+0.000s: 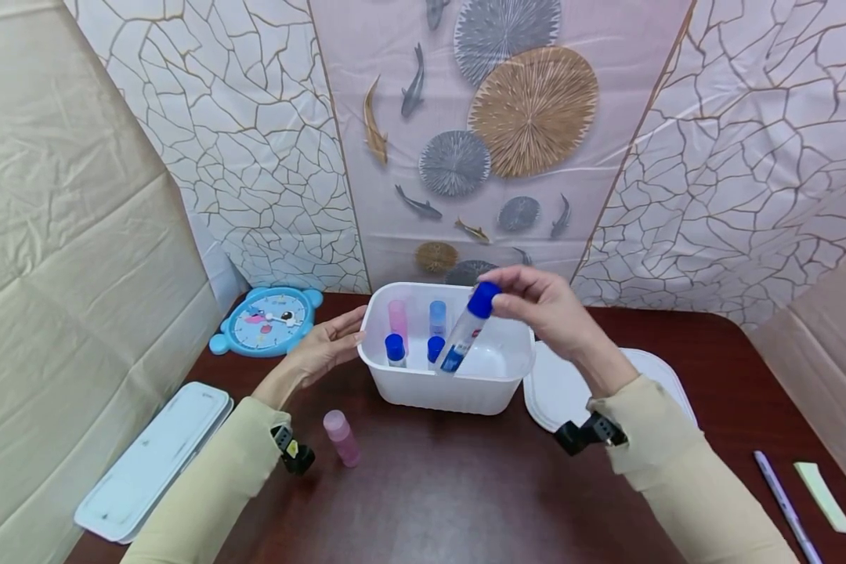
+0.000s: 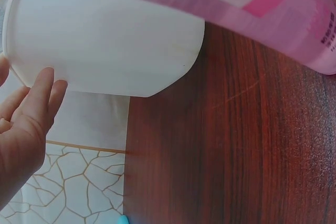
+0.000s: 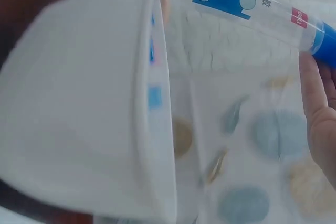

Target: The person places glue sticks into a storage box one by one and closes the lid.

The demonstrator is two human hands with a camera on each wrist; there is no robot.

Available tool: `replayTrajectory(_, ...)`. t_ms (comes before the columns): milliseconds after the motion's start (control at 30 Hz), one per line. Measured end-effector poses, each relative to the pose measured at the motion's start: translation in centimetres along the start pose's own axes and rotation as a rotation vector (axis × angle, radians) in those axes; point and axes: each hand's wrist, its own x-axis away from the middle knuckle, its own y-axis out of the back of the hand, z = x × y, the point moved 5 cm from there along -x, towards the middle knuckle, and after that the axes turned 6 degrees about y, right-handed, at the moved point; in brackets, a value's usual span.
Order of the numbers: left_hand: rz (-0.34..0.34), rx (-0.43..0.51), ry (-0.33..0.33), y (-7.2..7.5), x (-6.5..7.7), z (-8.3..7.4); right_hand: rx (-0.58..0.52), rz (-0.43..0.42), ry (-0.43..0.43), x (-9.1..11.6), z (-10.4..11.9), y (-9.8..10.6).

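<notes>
A white plastic bin (image 1: 437, 394) stands on the table. My left hand (image 1: 324, 348) rests against its left end, fingers fairly straight; the left wrist view shows those fingertips (image 2: 44, 80) at the wall. My right hand (image 1: 550, 313) pinches the blue cap of a clear liquid glue bottle (image 1: 464, 337), held tilted over the bin's front rim. In the right wrist view, the label of this glue bottle (image 3: 252, 6) is blue and red. Inside the bin stand a pink bottle (image 1: 398, 317), a light-blue-capped bottle (image 1: 438, 317) and two dark-blue-capped bottles (image 1: 395, 350).
A pink glue bottle (image 1: 342, 440) stands near my left wrist. Behind the left hand lies a blue toy clock (image 1: 266, 321). A white lid (image 1: 557, 392) is under my right forearm, a white case (image 1: 157, 458) at left. A purple pen (image 1: 786, 501) and pale sticky notes (image 1: 823, 496) lie at right.
</notes>
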Motion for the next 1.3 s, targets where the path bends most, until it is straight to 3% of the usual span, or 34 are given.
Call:
replayTrajectory(133,-0.003,0.003,0.009,0.1,0.1,0.1,-0.013,-0.079,-0.060,-0.8,-1.5,2.5)
replayTrajectory(233,-0.003,0.004,0.013,0.0,0.1,0.2,0.057,-0.111,-0.124,-1.3,-3.5,3.7)
replayTrajectory(367,0.001,0.009,0.006,-0.1,0.1,0.3,0.188,-0.086,-0.208,-1.7,-5.9,4.2)
replayTrajectory(533,0.002,0.014,0.003,-0.2,0.0,0.4,0.335,0.010,-0.279,-2.4,-7.4,4.0)
replayTrajectory(700,0.000,0.010,0.002,-0.2,0.0,0.3,0.438,0.082,-0.300,-2.8,-8.3,3.8)
replayTrajectory(933,0.002,0.006,0.002,-0.2,-0.1,0.2,0.529,0.168,-0.256,-3.0,-9.0,3.5)
replayTrajectory(1300,-0.003,0.004,0.012,0.0,0.0,0.1,0.619,0.233,-0.243,-3.5,-9.1,2.9)
